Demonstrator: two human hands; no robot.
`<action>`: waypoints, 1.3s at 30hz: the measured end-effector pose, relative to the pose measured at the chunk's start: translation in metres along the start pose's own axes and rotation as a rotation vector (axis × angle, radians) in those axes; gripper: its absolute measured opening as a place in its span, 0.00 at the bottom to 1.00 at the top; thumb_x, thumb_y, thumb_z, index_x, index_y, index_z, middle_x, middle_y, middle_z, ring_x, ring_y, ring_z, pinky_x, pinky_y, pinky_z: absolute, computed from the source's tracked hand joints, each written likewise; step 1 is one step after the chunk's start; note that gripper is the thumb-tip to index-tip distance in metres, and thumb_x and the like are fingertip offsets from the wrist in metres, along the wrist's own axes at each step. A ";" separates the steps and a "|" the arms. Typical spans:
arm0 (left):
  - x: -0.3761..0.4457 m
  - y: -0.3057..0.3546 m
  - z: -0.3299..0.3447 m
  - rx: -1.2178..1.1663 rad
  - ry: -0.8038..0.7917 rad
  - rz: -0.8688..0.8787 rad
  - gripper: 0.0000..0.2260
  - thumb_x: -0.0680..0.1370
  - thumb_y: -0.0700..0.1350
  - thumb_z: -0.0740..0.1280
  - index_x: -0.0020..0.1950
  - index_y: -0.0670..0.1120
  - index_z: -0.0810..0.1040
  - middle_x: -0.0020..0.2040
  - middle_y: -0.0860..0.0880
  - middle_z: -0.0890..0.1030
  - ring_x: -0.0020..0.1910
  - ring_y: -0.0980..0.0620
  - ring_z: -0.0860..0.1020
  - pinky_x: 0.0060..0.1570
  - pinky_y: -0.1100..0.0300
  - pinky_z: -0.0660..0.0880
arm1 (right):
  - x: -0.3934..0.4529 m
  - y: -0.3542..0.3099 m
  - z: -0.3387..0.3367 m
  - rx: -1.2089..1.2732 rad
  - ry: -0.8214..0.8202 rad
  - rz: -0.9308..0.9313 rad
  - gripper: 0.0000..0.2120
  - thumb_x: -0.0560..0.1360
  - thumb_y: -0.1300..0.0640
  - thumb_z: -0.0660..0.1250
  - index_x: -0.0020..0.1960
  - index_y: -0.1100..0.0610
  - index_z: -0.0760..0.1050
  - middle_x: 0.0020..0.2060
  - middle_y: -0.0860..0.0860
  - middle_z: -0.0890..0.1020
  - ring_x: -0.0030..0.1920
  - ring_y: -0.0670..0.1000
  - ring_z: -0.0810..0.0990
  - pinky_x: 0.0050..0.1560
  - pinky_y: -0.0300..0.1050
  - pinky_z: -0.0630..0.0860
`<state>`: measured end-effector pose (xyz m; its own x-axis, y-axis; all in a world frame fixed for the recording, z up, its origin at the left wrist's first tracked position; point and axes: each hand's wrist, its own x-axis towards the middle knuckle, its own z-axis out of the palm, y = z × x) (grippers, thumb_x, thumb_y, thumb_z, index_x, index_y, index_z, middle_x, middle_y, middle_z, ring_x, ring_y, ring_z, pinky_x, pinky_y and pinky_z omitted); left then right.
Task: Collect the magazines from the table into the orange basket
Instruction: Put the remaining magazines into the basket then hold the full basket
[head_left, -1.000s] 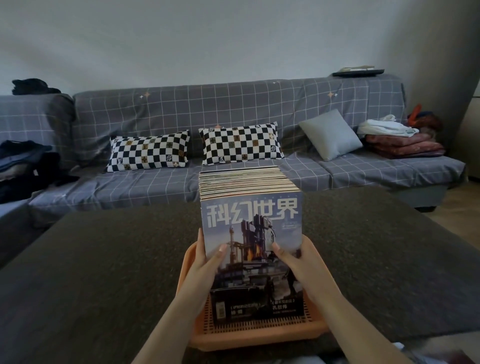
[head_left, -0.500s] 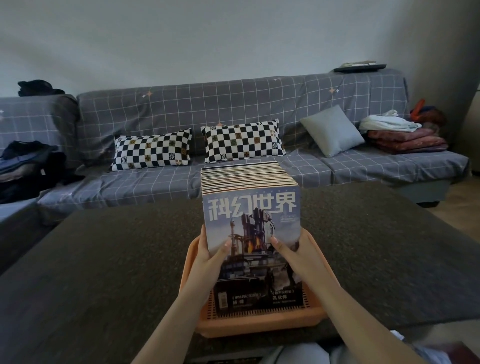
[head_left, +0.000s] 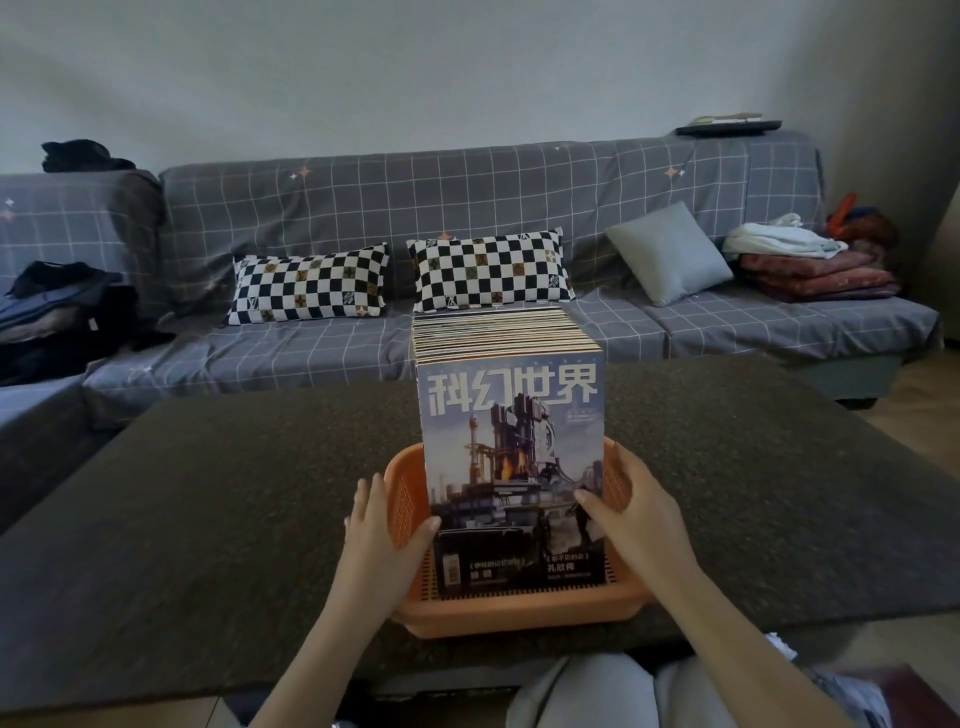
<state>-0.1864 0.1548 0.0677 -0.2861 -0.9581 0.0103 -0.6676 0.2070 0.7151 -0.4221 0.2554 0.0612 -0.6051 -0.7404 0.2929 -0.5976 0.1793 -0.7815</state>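
Note:
A thick stack of magazines (head_left: 511, 415) stands upright in the orange basket (head_left: 519, 613) near the front edge of the dark table (head_left: 208, 493). The front cover shows white Chinese characters over an industrial tower. My left hand (head_left: 376, 530) clasps the basket's left wall, fingers outside and thumb inside against the front cover. My right hand (head_left: 636, 512) clasps the right wall the same way, its thumb resting on the cover. The back of the basket is hidden behind the stack.
A grey checked sofa (head_left: 519, 208) runs behind the table, with two chequered cushions (head_left: 311, 283), a grey cushion (head_left: 670, 252) and folded blankets (head_left: 815, 270). Dark clothes (head_left: 62, 312) lie at the left. My knees (head_left: 597, 691) are under the table's front edge.
Both hands have slid down and outward from the sides of the magazine stack to the basket's side walls. The stack stays upright in the basket.

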 end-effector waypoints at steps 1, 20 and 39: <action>0.001 0.001 -0.002 -0.015 0.004 -0.016 0.40 0.76 0.57 0.65 0.79 0.47 0.44 0.79 0.47 0.46 0.78 0.45 0.46 0.72 0.41 0.53 | 0.001 -0.001 -0.001 -0.031 0.026 0.006 0.34 0.69 0.50 0.73 0.72 0.49 0.63 0.59 0.47 0.78 0.53 0.41 0.73 0.48 0.32 0.68; -0.007 -0.050 0.014 -1.196 -0.329 -0.534 0.32 0.66 0.34 0.69 0.70 0.46 0.68 0.56 0.37 0.82 0.55 0.37 0.80 0.47 0.44 0.76 | -0.046 0.032 -0.006 1.135 -0.072 0.760 0.27 0.64 0.64 0.71 0.60 0.49 0.71 0.49 0.53 0.83 0.50 0.54 0.81 0.40 0.48 0.76; 0.031 -0.008 0.060 -1.260 -0.417 -0.478 0.33 0.68 0.32 0.67 0.71 0.49 0.66 0.52 0.39 0.84 0.49 0.39 0.83 0.44 0.45 0.77 | -0.001 0.070 -0.024 1.253 0.095 0.764 0.37 0.62 0.66 0.67 0.70 0.55 0.65 0.53 0.55 0.79 0.53 0.55 0.78 0.49 0.52 0.74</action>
<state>-0.2310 0.1352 0.0204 -0.5378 -0.7107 -0.4536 0.2339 -0.6427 0.7296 -0.4758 0.2843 0.0193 -0.6189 -0.6725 -0.4058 0.6824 -0.2045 -0.7018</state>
